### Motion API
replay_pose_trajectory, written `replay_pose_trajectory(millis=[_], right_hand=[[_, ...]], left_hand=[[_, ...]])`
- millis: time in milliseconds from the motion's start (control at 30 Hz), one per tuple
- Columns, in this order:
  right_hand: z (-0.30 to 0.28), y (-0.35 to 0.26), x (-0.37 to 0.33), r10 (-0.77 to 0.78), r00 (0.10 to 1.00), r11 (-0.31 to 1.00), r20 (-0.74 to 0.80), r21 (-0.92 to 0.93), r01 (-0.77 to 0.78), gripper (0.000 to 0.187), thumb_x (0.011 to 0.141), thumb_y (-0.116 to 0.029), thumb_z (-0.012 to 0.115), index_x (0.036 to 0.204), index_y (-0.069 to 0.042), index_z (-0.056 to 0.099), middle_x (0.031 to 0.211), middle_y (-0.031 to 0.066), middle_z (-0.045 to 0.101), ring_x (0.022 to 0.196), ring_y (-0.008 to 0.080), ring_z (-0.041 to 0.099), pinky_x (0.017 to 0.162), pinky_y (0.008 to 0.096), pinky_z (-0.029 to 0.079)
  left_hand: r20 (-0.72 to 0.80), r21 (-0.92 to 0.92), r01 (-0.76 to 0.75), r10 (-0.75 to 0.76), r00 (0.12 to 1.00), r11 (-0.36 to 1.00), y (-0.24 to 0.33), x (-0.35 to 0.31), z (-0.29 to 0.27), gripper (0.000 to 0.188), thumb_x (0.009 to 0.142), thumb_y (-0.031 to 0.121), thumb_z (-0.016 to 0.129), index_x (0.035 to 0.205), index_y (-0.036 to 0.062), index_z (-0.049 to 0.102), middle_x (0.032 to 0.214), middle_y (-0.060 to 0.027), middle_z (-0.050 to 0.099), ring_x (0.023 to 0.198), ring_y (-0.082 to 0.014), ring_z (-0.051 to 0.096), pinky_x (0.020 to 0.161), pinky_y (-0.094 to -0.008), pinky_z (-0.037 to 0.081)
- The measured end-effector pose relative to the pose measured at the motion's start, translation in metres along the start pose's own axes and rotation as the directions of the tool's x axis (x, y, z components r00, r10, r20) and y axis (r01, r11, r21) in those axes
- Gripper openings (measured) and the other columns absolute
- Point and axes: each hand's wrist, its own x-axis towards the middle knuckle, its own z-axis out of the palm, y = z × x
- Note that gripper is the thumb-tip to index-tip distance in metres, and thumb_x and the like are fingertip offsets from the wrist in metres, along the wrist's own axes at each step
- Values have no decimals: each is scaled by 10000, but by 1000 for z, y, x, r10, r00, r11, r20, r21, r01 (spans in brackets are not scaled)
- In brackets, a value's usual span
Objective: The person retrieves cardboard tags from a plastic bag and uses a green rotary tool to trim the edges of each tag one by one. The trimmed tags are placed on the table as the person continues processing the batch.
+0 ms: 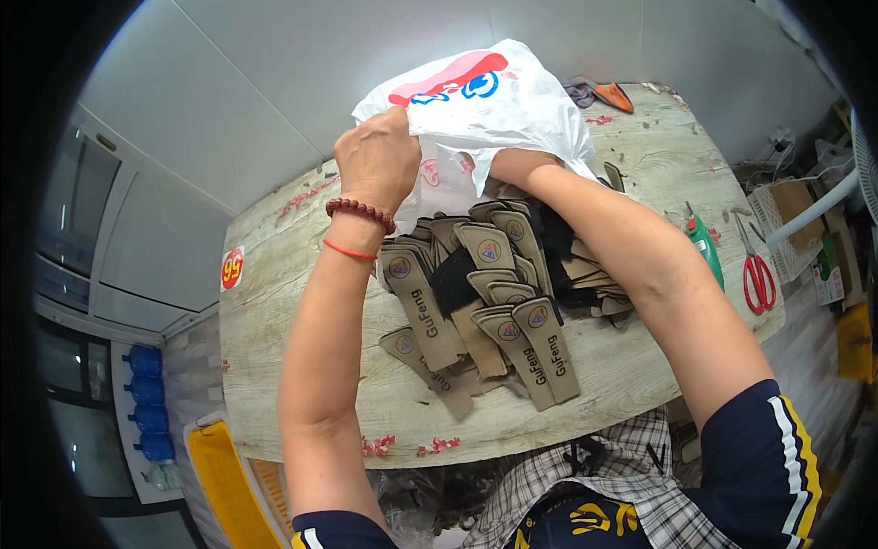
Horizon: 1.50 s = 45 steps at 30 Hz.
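A white plastic bag (pixel 540 105) with red and blue print is held up over the far side of the table. My left hand (pixel 375 160), with a beaded bracelet and red cord at the wrist, is closed in a fist on the bag's left edge. Reaching inside the bag's mouth is my right hand (pixel 517 166), and the plastic hides its fingers. Below both hands lies a heap of tan fabric strips (pixel 485 247) with rounded ends, round emblems and dark lettering. Black patches show among the strips.
On the wooden-topped table (pixel 302 274), a green-handled tool (pixel 704 247) and red-handled scissors (pixel 757 279) lie at the right. An orange and grey item (pixel 611 96) is near the far edge. A yellow crate (pixel 224 476) stands at lower left; blue water bottles (pixel 146 393) are stacked farther left.
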Motion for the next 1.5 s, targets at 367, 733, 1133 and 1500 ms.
replay_pose_trajectory(millis=[367,733,1133,1500], right_hand=[[-8,-21,-4,113,979,705,171,680,-200,426,770,-237,708,1079,38,609,1025,168,660,941,319,640,820,465,498],[-36,-36,-58,168,962,578,215,769,-273,469,765,-237,724,1124,34,592,1050,142,656,937,302,643,829,490,492],[-101,46,-248,-176,965,806,193,591,29,600,738,-4,677,1296,42,460,1113,118,613,957,183,625,862,281,498],[-62,76,-291,-623,770,696,-135,-544,469,625,799,-215,696,1340,-44,435,1327,131,463,1132,303,521,869,364,491]], left_hand=[[-1,-31,-95,96,995,995,7,-2,0,177,763,119,515,797,15,655,755,-194,659,735,-349,658,656,-424,515],[159,-92,-10,25,987,996,5,-2,-4,233,779,176,498,890,31,644,900,-212,655,852,-387,632,747,-472,506],[209,-45,-25,34,977,999,-2,-10,-28,295,840,214,473,958,84,709,978,-150,688,938,-274,660,811,-397,514],[-306,-369,-196,80,949,908,-35,-69,-35,308,827,265,602,989,13,671,935,-118,688,856,-257,664,710,-366,528]])
